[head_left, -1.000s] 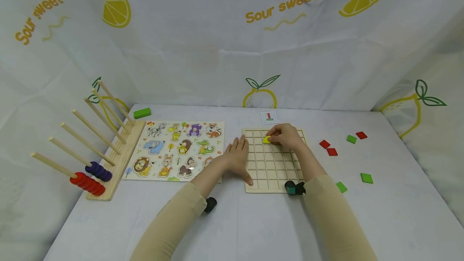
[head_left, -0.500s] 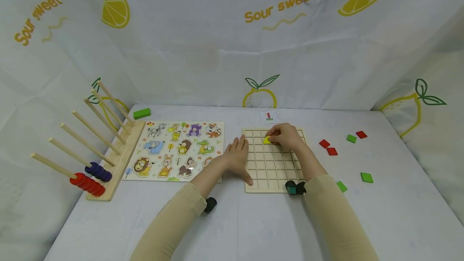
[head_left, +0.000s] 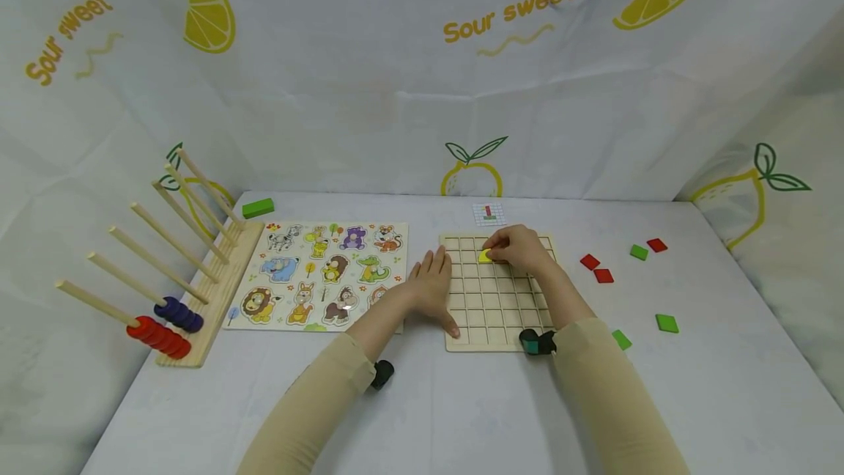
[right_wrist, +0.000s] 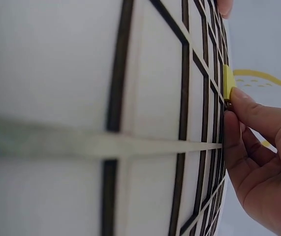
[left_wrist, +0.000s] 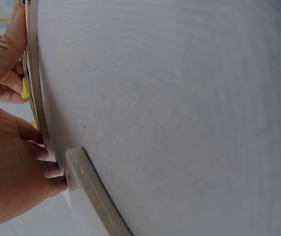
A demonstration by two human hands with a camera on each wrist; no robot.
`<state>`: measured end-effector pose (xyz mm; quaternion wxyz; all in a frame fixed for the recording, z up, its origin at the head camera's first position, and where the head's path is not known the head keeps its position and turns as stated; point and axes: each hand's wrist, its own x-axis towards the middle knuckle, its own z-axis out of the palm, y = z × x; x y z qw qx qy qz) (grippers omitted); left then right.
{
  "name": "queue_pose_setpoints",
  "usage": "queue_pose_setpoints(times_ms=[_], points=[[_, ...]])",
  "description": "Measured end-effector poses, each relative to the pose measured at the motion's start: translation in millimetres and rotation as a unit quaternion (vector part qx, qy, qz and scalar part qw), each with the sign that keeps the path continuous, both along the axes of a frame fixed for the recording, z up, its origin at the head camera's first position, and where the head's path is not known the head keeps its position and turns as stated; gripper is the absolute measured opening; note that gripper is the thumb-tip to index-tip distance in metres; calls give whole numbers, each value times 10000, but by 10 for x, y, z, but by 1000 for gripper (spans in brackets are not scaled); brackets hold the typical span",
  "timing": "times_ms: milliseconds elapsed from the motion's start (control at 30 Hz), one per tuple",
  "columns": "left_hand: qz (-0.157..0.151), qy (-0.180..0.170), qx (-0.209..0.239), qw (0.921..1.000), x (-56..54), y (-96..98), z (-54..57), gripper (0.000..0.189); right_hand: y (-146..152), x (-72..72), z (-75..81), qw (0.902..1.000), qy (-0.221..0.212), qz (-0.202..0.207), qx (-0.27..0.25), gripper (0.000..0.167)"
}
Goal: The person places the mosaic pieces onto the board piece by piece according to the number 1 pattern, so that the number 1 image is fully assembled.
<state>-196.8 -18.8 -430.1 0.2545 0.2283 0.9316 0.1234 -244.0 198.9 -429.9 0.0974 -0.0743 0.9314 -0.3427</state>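
Observation:
A wooden grid board (head_left: pixel 484 306) lies on the table in front of the person. Toward its far side the right hand (head_left: pixel 519 248) pinches a small yellow square tile (head_left: pixel 485 256) between thumb and fingers, low at the grid. In the right wrist view the yellow tile (right_wrist: pixel 228 82) sits at the grid surface beside the thumb tip. The left hand (head_left: pixel 431 290) lies with fingers extended along the board's left edge, its thumb on the near left corner. From the left wrist view, the left hand's fingertips (left_wrist: pixel 56 183) reach down beside the board's edge.
An animal puzzle board (head_left: pixel 308 273) lies left, beyond it a wooden peg rack (head_left: pixel 217 270) with red and purple rings. A green block (head_left: pixel 258 207) and a small pattern card (head_left: pixel 489 214) lie at the back. Red tiles (head_left: pixel 603 275) and green tiles (head_left: pixel 667 323) are scattered right.

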Motion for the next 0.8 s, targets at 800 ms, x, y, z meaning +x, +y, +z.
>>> queue_pose_setpoints(times_ms=[800], points=[[-48, 59, -2, 10000, 37, -5, 37, 142, 134, -24, 54, 9996, 207, -45, -176, 24]])
